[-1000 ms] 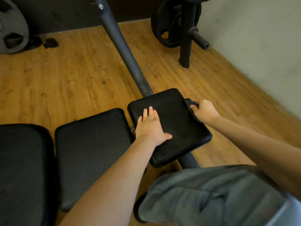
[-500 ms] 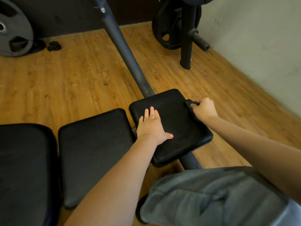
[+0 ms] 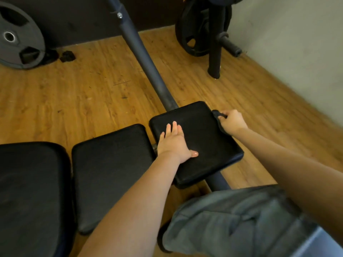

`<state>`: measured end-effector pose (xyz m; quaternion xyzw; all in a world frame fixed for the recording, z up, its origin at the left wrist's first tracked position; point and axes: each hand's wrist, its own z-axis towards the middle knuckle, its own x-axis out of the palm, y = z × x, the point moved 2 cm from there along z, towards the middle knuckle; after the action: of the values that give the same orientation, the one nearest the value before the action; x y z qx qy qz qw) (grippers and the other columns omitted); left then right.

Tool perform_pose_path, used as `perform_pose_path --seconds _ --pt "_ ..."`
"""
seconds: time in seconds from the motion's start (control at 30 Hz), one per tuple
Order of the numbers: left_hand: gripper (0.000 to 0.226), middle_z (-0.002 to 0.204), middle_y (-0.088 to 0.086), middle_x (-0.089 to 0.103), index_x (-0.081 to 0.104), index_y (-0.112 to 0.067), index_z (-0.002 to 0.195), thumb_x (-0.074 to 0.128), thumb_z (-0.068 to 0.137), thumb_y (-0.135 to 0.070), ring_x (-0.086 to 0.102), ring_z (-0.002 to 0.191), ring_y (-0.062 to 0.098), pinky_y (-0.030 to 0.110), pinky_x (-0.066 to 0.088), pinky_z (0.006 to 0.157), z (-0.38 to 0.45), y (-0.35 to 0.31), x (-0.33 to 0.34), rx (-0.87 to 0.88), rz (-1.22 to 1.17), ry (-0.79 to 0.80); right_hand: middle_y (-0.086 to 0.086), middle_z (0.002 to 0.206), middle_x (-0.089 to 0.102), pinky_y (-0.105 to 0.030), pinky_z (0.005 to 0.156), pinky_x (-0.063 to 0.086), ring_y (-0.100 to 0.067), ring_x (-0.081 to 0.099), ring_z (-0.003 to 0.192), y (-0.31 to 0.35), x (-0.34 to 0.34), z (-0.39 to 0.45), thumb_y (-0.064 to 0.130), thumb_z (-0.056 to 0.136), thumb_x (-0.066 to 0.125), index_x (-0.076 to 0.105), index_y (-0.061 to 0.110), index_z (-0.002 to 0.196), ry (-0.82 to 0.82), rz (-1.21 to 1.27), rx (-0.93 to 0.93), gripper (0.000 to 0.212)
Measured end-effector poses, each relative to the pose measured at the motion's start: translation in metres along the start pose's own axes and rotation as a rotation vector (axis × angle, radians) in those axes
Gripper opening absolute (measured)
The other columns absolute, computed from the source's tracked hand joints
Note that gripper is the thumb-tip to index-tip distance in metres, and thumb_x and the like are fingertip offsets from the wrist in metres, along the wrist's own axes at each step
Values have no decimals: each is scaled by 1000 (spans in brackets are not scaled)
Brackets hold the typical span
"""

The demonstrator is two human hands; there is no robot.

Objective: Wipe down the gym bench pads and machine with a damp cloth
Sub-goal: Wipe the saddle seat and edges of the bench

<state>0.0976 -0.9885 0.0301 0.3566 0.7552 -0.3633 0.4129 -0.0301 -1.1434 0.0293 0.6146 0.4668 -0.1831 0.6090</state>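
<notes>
Left hand (image 3: 173, 143) flat, fingers straight, pressing end pad (image 3: 202, 145). Right hand (image 3: 232, 122) grips dark cloth (image 3: 217, 115) at pad's 2 o'clock edge. I see middle pad (image 3: 111, 169) at 9 o'clock.

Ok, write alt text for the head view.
A person's right hand grips a dark cloth at the far edge of a small black bench pad, while the left hand rests flat on it. Wooden floor and weight plates lie beyond.
</notes>
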Motion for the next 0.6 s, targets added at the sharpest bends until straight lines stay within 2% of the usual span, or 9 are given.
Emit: perform_pose_path --seconds 0.1,0.2,0.3,0.37,0.47,0.6 --pt "105 159 6 -12 -4 -8 151 62 83 -53 -10 146 24 41 3 119 -4 -1 -2 -6 -13 5 -19 94 63 -28 68 38 -34 61 93 -15 -10 -37 14 96 47 63 1 97 25 -58 39 21" --pt "99 159 8 -10 -3 -8 151 57 87 -54 -9 146 25 40 5 119 -14 -2 1 -12 -9 -19 -18 96 62 -28 66 39 -32 59 85 -21 -15 -59 12 95 44 62 1 106 22 -126 68 23" --pt "93 159 12 -6 0 -6 151 52 90 -53 -5 146 28 39 9 118 -27 -1 5 6 21 -50 -14 88 59 -29 59 40 -26 54 72 -29 -14 -71 10 95 44 61 0 101 -8 -93 173 20" --pt "95 159 11 -7 0 -5 151 57 89 -49 -6 146 27 39 13 118 -29 4 3 32 13 10 -14 88 59 -29 56 40 -27 54 72 -31 -12 -74 7 94 44 60 -1 101 -35 -53 219 20" --pt "99 159 10 -12 -3 -6 151 61 87 -46 -8 146 27 43 18 118 -26 11 -2 64 31 101 -14 91 58 -33 62 44 -27 55 76 -29 -7 -70 4 93 41 59 -1 106 -66 -3 216 23" --pt "98 159 11 -12 -3 -5 151 62 88 -44 -8 146 28 41 14 118 -24 9 0 70 63 76 -16 103 63 -29 64 39 -27 56 82 -20 -1 -50 7 95 41 60 1 112 -78 48 141 27"
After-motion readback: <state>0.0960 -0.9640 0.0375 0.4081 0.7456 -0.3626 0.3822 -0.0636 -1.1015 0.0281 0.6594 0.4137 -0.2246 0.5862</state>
